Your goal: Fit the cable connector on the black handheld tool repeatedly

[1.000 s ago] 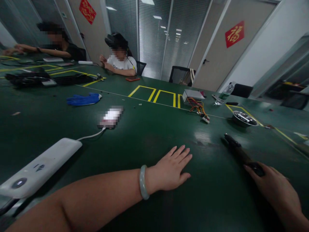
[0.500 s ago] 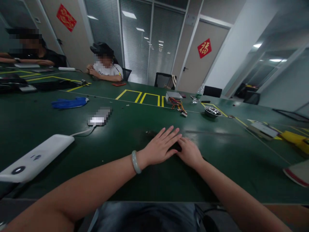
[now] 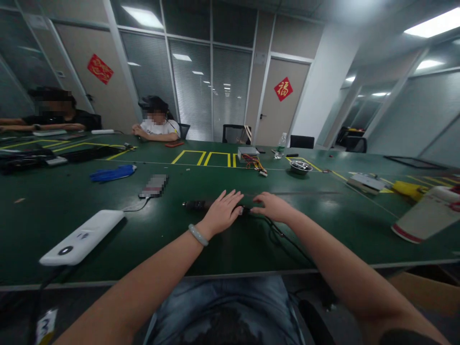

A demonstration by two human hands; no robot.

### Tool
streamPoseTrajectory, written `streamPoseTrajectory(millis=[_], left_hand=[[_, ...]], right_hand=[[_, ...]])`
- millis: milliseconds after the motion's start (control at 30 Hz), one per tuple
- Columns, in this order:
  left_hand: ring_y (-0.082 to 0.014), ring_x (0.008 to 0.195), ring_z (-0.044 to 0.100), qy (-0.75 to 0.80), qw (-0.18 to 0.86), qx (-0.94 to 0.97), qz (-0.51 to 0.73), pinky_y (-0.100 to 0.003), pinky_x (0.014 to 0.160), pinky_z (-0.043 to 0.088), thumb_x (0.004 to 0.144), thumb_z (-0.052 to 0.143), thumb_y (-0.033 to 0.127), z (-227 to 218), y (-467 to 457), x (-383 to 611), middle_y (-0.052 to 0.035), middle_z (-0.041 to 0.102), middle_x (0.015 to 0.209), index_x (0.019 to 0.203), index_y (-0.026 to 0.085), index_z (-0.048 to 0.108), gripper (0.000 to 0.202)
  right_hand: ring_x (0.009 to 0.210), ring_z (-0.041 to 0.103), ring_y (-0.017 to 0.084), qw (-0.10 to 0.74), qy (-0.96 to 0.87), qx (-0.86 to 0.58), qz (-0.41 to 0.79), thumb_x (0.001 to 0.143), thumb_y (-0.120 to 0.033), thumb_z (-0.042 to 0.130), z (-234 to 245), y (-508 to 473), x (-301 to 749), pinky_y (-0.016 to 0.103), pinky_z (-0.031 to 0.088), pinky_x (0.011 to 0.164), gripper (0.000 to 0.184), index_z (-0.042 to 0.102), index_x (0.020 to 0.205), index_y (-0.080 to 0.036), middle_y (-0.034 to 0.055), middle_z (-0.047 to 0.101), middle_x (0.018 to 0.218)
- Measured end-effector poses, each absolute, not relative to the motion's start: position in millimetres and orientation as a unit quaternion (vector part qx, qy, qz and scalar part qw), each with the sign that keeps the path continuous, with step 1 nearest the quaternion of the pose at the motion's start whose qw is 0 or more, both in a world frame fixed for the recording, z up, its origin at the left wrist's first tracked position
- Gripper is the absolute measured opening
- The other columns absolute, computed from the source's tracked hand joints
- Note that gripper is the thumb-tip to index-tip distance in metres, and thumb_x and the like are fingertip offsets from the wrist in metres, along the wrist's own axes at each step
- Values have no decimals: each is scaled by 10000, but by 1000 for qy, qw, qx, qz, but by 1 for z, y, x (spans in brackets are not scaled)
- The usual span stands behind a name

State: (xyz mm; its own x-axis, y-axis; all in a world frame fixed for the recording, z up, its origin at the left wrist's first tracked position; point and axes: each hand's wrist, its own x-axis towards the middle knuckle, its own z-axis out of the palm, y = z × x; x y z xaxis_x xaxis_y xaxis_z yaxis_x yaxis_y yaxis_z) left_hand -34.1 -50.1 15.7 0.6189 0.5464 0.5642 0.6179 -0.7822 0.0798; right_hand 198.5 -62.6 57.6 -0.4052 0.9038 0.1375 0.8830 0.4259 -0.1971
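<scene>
A long black corded tool (image 3: 196, 205), perhaps an electric screwdriver, lies on the green table with its narrow tip to the left. My left hand (image 3: 222, 213) rests over its middle, fingers stretched out and palm down, and hides part of it. A pale bangle is on that wrist. From the tool's right end a black cable (image 3: 283, 235) runs toward the table's front edge. Beside this end is my right hand (image 3: 275, 207), its fingers loosely bent and apart, with the thumb close to the cable. Whether the thumb touches it I cannot tell.
A white power bank (image 3: 84, 237) is at left, wired to a phone (image 3: 154, 186). Behind lie a blue glove (image 3: 113, 173), a metal box with wires (image 3: 247, 154), a bottle (image 3: 280, 146) and a metal bowl (image 3: 301, 167). A paper cup (image 3: 427, 215) lies right. Two people sit opposite.
My right hand has drawn apart from my left hand, to the right, uncovering the tool's cable end. More of the tool shows at left. The view has levelled and tilted up.
</scene>
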Motion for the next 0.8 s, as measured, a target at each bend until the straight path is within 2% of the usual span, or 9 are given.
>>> streamPoseTrajectory(millis=[100,167,267,367,467,567,633,800], left_hand=[[-221,1312,413,-304,49,-911,-274,-460,1146,203,931,432,374,12,-47,-25,-67,512,1371,1310,207,494,419],[-225,1219,503,-308,39,-917,-252,-434,1108,280,882,516,373,11,-44,-17,-68,578,1284,1254,210,529,407],[-219,1013,604,-330,30,-920,-209,-367,941,433,843,571,355,15,-40,-4,-57,654,1088,1127,217,577,316],[-215,879,618,-352,41,-919,-171,-324,766,471,821,593,321,19,-37,6,-46,653,964,994,218,592,201],[-204,838,610,-364,55,-915,-167,-303,710,453,820,594,288,19,-37,11,-36,638,923,941,214,579,143],[-192,848,604,-356,56,-915,-185,-298,737,440,848,585,308,15,-38,10,-28,631,928,958,217,568,144],[-190,853,602,-350,56,-915,-190,-298,748,435,859,586,334,14,-39,9,-25,630,927,966,219,563,159],[-191,834,600,-351,63,-913,-198,-295,725,424,864,588,359,13,-38,8,-21,629,902,974,225,558,176]], right_hand=[[795,613,190,25,-810,-575,114,798,-575,580,64,-90,237,276,430,684,396,686,955,-228,46,664,895],[734,615,168,-9,-802,-575,162,757,-585,620,61,-103,249,247,404,606,405,675,964,-241,19,672,857],[642,615,132,-23,-788,-581,202,738,-485,659,55,-110,247,222,383,552,359,650,999,-238,-10,677,821],[575,615,120,-42,-763,-609,211,729,-366,652,53,-108,234,216,399,551,295,642,982,-215,-18,676,750],[687,653,178,-62,-760,-635,125,700,-286,649,53,-106,222,235,421,582,249,661,928,-186,37,692,788],[802,662,241,-71,-745,-663,-2,708,-194,610,54,-112,214,272,442,638,241,656,933,-119,136,690,865],[809,662,251,-76,-729,-679,-40,724,-152,579,55,-118,210,287,446,662,236,641,943,-91,170,681,871],[755,655,230,-15,-706,-706,-59,806,-183,496,67,-132,200,287,425,661,198,642,935,-150,122,682,804]])
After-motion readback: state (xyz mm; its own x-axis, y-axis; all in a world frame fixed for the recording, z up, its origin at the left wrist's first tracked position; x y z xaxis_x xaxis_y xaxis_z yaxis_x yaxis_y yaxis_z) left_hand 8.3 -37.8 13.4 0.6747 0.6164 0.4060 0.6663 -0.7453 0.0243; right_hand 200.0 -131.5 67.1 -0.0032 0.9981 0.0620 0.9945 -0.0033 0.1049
